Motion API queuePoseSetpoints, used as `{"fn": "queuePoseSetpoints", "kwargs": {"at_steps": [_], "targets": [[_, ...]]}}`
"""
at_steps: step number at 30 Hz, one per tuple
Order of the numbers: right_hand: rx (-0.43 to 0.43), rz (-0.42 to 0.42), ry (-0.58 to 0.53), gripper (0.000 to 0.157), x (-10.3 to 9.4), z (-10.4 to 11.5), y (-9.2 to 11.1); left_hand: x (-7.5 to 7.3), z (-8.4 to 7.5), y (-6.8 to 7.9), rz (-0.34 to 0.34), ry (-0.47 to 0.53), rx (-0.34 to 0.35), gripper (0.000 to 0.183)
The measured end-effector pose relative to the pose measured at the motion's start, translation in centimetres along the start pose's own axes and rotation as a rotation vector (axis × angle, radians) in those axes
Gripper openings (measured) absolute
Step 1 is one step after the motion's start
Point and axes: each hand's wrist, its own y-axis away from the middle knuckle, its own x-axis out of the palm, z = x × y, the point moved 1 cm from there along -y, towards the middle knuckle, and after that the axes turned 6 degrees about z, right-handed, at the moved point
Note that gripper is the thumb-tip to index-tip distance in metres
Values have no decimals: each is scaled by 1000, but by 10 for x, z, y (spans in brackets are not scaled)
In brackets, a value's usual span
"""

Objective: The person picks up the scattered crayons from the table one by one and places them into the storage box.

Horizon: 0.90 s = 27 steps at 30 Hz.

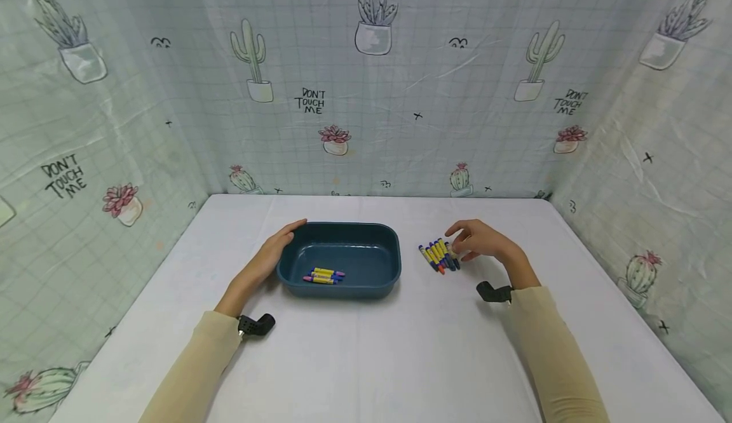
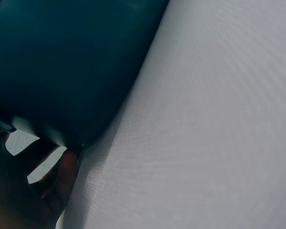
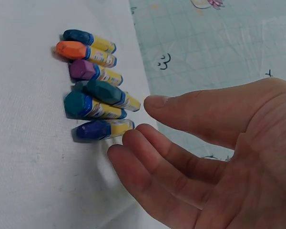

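Observation:
The dark teal bin [image 1: 342,292] stands on the white-covered table. At its left end is my left hand [image 1: 273,251], its fingers against the outer wall and rim; in the left wrist view this hand [image 2: 33,181] is dark and partly out of frame. Inside the bin lie a few yellow-wrapped crayons [image 1: 323,275]. To the right, several more crayons lie side by side on the cloth; a dark green crayon [image 3: 105,91] rests tilted over a teal crayon [image 3: 78,106]. Just beside their wrapped ends hovers my right hand [image 3: 205,157], thumb and fingers apart with nothing between them.
The white tablecloth [image 1: 366,359] stretches in front of the bin and between it and the crayon row. Printed curtains [image 1: 366,143] rise along the table's back and both sides. A black wrist camera [image 1: 257,325] sits on each forearm.

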Motion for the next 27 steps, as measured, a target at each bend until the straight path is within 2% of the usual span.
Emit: {"fn": "queuePoseSetpoints", "kwargs": {"at_steps": [5,12,20,23,27], "targets": [[34,14,0,46,1,-8,-2,1,-1,0,3,2,-4,49],[27,24,26,53,4,-11,-6,1,1,-2,-4,-1,-10,49],[32,34,34,55,5,-11,-7,1,37,-13,-26,-1,5,50],[40,24,41,54,6,-11,-8,1,42,-14,-30,-12,20,50],[57,10,43,53,7,-12,-10,1,40,-13,-28,-5,24,50]]}}
